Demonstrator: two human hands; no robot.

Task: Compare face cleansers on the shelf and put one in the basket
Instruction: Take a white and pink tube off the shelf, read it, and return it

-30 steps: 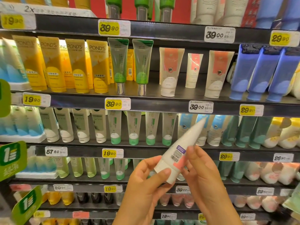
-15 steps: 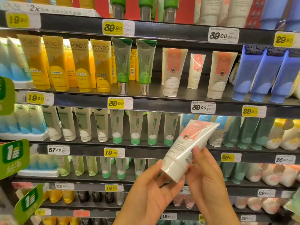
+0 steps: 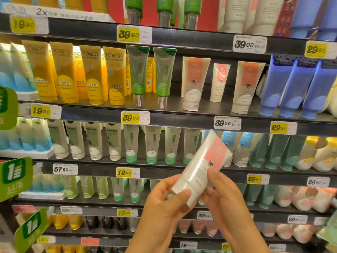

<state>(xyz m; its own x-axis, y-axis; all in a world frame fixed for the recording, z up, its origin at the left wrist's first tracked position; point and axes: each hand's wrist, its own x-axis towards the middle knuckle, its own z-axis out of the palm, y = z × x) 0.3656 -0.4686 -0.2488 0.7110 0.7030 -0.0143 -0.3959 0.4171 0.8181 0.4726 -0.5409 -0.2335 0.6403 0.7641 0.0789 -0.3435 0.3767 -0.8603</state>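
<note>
While both hands grip it before the dark shelf (image 3: 182,119), the white soft-plastic cleanser tube with a coral label (image 3: 202,167) tilts cap-down. Left hand (image 3: 164,207) pinches the cap; right hand (image 3: 224,199) clasps the lower body. Probably light, squeezable and smooth: best held near the stiff cap. No basket shows.

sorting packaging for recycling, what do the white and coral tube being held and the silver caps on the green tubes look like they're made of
White and coral squeeze tube held in both hands: likely soft plastic with a matte, satin finish; it shows only a soft sheen and printed text. Silver caps on the two translucent green tubes: mirror-like highlights suggest metal or metallised plastic; the look alone cannot settle which.
</note>
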